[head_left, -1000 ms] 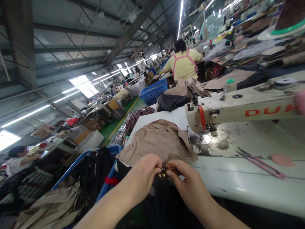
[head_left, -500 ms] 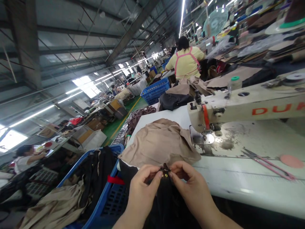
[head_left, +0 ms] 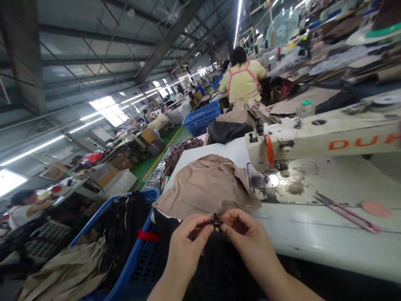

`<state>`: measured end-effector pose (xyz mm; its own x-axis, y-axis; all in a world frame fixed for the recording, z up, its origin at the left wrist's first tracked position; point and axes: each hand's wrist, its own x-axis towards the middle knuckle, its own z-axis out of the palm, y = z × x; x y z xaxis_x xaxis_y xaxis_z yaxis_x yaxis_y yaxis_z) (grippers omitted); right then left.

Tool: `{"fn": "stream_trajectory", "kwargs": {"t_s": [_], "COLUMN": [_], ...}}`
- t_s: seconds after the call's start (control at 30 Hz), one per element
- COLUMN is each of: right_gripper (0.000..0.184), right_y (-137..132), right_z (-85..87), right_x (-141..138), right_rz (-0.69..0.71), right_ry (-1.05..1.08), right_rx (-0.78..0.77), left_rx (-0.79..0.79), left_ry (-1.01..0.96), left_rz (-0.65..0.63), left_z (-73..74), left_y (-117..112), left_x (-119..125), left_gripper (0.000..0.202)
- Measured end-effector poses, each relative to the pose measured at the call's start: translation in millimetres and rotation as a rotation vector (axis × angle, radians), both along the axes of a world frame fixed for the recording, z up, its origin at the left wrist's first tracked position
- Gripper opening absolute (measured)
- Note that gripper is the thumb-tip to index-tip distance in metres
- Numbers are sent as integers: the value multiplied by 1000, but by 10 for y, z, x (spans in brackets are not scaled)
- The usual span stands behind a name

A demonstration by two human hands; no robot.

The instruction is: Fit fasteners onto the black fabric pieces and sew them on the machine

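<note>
My left hand [head_left: 188,244] and my right hand [head_left: 249,240] meet at the table's front edge, each pinching a small dark strap piece with a brass-coloured fitting [head_left: 216,222] between thumb and fingers. Its exact kind is too small to make out. Black fabric [head_left: 211,267] hangs below my fingers. Just beyond my hands, a crumpled beige cloth piece [head_left: 203,179] lies on the white table [head_left: 313,234], reaching close to the needle area of the sewing machine [head_left: 307,136].
Pink-handled scissors [head_left: 347,212] and a round pink disc [head_left: 376,208] lie at right. On the left stands a blue basket [head_left: 120,274] of black and beige cloth. A co-worker in a yellow top [head_left: 242,81] sits ahead, near another blue basket [head_left: 202,119].
The view has shifted slightly, so the surroundings sit a little further left. Both hands keep the same pinch on the dark strap piece.
</note>
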<state>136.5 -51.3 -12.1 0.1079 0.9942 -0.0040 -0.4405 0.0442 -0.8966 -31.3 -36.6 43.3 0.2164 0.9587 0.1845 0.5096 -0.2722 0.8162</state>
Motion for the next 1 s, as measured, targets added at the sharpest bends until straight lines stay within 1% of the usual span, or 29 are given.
{"fn": "stream_trajectory", "kwargs": {"t_s": [0.1, 0.23, 0.37, 0.47, 0.53, 0.6, 0.7, 0.77, 0.87, 1.0], "right_gripper": [30, 33, 26, 20, 17, 18, 18, 18, 22, 22], "right_y": [14, 32, 33, 31, 25, 12, -20, -40, -46, -8], "right_z": [15, 28, 29, 31, 45, 77, 160, 225, 303, 342], "right_x": [18, 32, 34, 37, 45, 65, 122, 169, 223, 255], "right_rz": [34, 47, 51, 52, 42, 0, -117, -156, -132, -113], "right_ry": [20, 1, -26, -51, -115, -206, -394, -520, -649, -767], "right_rx": [-7, 6, 25, 46, 79, 137, 273, 366, 454, 498], "left_rx": [-42, -56, -61, -23, 17, 32, 37, 50, 76, 110], "left_ry": [-34, -23, -10, 5, 21, 35, 45, 50, 55, 74], "left_rz": [4, 22, 22, 17, 17, 13, 14, 15, 6, -7], "left_z": [17, 31, 31, 26, 24, 20, 14, 14, 21, 33], "left_y": [12, 24, 24, 24, 23, 20, 15, 12, 9, 4], "left_x": [19, 46, 63, 69, 67, 61, 51, 48, 52, 50], "left_gripper": [16, 15, 15, 15, 17, 19, 21, 21, 19, 16]}}
